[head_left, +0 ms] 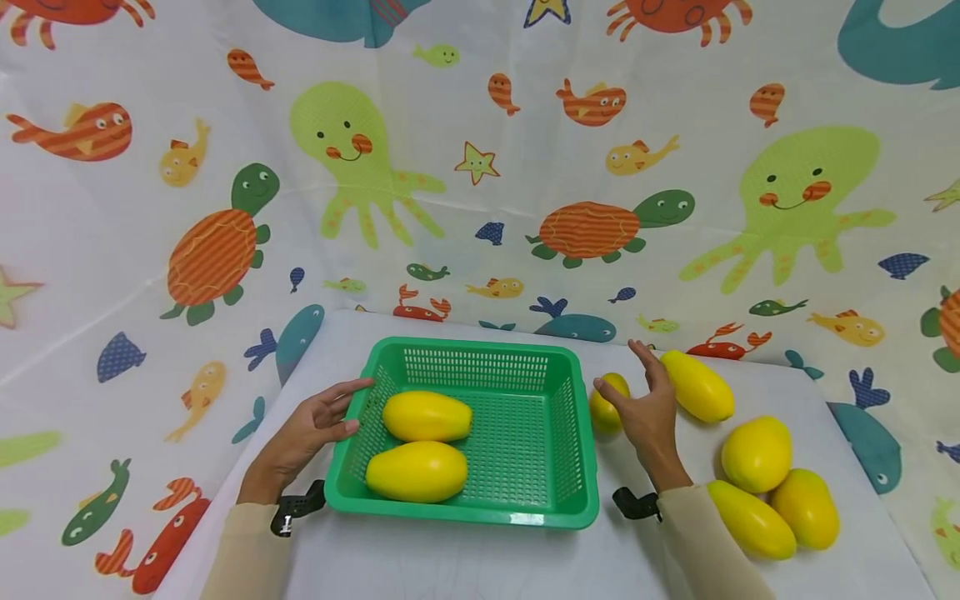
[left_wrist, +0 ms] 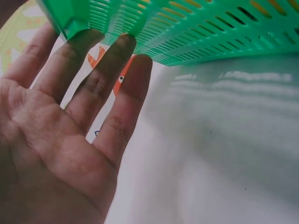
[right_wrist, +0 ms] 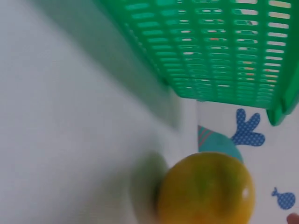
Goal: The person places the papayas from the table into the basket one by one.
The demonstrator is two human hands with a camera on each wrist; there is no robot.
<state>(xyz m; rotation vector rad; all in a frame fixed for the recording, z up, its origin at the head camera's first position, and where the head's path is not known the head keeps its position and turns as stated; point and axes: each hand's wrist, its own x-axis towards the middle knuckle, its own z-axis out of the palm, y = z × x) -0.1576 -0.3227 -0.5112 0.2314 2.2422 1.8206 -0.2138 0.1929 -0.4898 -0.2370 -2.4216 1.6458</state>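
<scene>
A green plastic basket (head_left: 465,514) stands on the table between my hands. Two yellow papaya-like fruits (head_left: 427,416) lie in its left half, one behind the other. My left hand (head_left: 311,429) is at the basket's left side; in the left wrist view its extended fingertips (left_wrist: 140,70) meet the slotted wall. To the right of the basket, a small yellow fruit (head_left: 609,408) with a greenish tinge rests on the cloth. Over it my right hand (head_left: 651,421) is spread, thumb and fingers apart, gripping nothing. The right wrist view shows this fruit close up, with only a fingertip at the edge.
Farther right lie a long yellow fruit (head_left: 699,387) and a cluster of rounder yellow fruit (head_left: 757,454) with another long one (head_left: 752,521). A white cloth covers the table (head_left: 420,558). Behind it hangs a curtain (head_left: 480,83) printed with sea animals.
</scene>
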